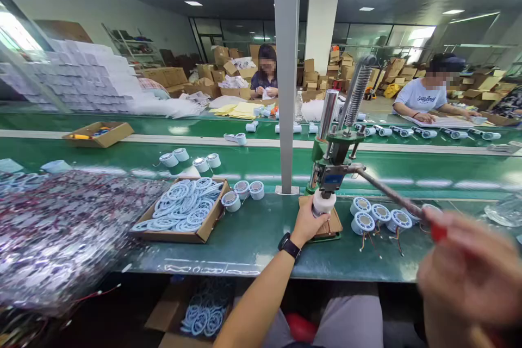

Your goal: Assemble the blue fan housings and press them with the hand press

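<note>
A hand press (334, 174) with a coil spring stands on the green bench in front of me. Under its ram, my left hand (309, 222) grips a small round housing, mostly hidden by my fingers, below a white pressing head (324, 202). My right hand (468, 266), blurred, is closed around the red-tipped end of the press lever (391, 193). Right of the press sit several light-blue round housings (380, 213) with silver discs and short wires. Three similar housings (241, 190) stand left of the press.
A cardboard tray (212, 215) holds many light-blue rings. Wired parts in clear plastic (77, 228) cover the bench's left side. A grey post (286, 76) rises behind the bench. A belt carries white devices (424, 133). Two people work beyond it. Another box of rings (204, 312) sits below.
</note>
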